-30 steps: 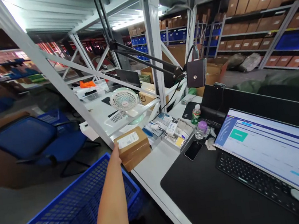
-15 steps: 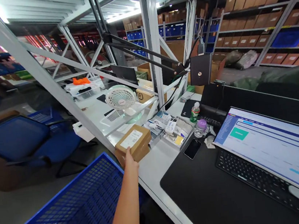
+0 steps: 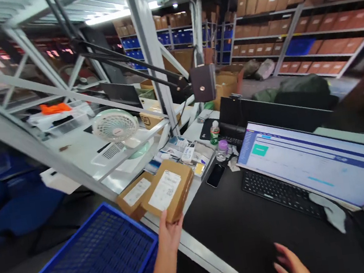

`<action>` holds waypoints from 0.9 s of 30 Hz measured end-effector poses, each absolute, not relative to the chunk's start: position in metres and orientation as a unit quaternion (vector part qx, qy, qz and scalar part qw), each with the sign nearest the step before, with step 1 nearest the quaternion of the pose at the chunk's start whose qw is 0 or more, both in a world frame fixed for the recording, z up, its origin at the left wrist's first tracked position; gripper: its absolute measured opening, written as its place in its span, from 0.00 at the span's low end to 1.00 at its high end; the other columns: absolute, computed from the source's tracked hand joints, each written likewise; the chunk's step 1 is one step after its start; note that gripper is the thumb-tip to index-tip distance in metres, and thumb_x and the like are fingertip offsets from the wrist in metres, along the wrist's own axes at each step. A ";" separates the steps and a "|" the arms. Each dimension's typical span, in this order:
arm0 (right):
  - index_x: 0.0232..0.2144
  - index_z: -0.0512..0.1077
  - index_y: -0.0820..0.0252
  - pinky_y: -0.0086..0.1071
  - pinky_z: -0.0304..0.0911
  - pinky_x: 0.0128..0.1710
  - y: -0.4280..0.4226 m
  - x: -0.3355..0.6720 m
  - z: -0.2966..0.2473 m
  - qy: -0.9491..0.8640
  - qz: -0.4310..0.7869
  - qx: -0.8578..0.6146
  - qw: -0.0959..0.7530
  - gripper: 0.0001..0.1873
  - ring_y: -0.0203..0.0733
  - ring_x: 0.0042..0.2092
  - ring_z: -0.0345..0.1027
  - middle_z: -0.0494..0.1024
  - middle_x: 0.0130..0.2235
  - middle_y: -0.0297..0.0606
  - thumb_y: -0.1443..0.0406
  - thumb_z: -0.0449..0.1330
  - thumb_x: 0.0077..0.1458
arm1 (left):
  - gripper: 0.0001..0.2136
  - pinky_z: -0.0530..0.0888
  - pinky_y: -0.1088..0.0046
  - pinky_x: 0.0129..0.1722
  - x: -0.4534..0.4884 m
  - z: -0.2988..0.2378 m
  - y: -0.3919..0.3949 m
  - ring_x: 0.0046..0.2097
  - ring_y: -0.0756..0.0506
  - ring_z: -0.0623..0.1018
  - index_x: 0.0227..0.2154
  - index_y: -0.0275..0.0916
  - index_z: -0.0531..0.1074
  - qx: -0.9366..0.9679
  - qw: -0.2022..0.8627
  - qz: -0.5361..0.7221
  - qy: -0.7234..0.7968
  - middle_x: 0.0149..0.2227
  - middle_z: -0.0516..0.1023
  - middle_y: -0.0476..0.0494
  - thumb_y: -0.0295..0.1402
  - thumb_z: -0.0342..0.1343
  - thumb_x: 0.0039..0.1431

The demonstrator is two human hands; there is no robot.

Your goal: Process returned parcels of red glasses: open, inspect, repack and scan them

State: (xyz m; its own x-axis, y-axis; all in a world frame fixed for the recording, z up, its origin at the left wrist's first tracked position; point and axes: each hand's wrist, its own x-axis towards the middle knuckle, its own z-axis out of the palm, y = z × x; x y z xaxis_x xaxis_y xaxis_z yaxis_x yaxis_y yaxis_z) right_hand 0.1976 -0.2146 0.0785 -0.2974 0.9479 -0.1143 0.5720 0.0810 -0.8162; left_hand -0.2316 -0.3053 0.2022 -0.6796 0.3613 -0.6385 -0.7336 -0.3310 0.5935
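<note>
A brown cardboard box with a white label is gripped at its near edge by my left hand, thumb on top and fingers below. The box is tilted and raised over the table edge. Behind it and to the left, a second cardboard box with a white label sits at the table edge, partly hidden. My right hand hovers above the black desk mat near the bottom of the view, fingers apart and holding nothing.
A blue plastic crate stands at lower left beside the table. A phone, a tray of small items, a purple-lidded jar and a green bottle lie beyond the mat. Keyboard, mouse and monitor are right.
My left hand has lifted the upper box off the other one and drawn it right and nearer. My right hand has come into view. The whole view has swung right.
</note>
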 end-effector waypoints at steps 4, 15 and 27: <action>0.70 0.48 0.51 0.56 0.55 0.64 -0.207 0.110 0.152 -0.579 0.675 -0.397 0.227 0.63 0.60 0.65 0.61 0.61 0.67 0.55 0.41 0.70 0.40 | 0.19 0.75 0.54 0.57 -0.131 0.200 -0.300 0.55 0.38 0.78 0.52 0.43 0.72 -0.165 0.454 0.785 0.389 0.51 0.79 0.40 0.31 0.59 0.56; 0.67 0.50 0.51 0.53 0.57 0.63 -0.188 0.120 0.219 -0.369 0.754 -0.319 0.440 0.62 0.59 0.63 0.62 0.71 0.61 0.45 0.56 0.76 0.34 | 0.52 0.66 0.52 0.65 -0.009 0.184 -0.293 0.68 0.31 0.63 0.68 0.50 0.52 0.172 0.569 0.647 0.478 0.67 0.63 0.36 0.50 0.71 0.40; 0.70 0.48 0.53 0.48 0.56 0.64 -0.195 0.230 0.212 -0.418 0.753 -0.351 0.368 0.59 0.53 0.63 0.63 0.69 0.62 0.45 0.51 0.72 0.42 | 0.38 0.73 0.51 0.57 0.002 0.223 -0.262 0.58 0.29 0.75 0.58 0.36 0.69 0.220 0.716 0.445 0.490 0.55 0.77 0.31 0.46 0.69 0.43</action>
State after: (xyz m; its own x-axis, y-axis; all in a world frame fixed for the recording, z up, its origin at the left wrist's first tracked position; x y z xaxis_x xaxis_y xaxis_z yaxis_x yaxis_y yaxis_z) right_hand 0.2302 -0.1949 0.2123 -0.4832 0.8476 -0.2196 -0.2609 -0.3788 -0.8879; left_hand 0.0021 -0.2620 0.2230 0.1226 0.8538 -0.5059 -0.4215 0.5063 0.7523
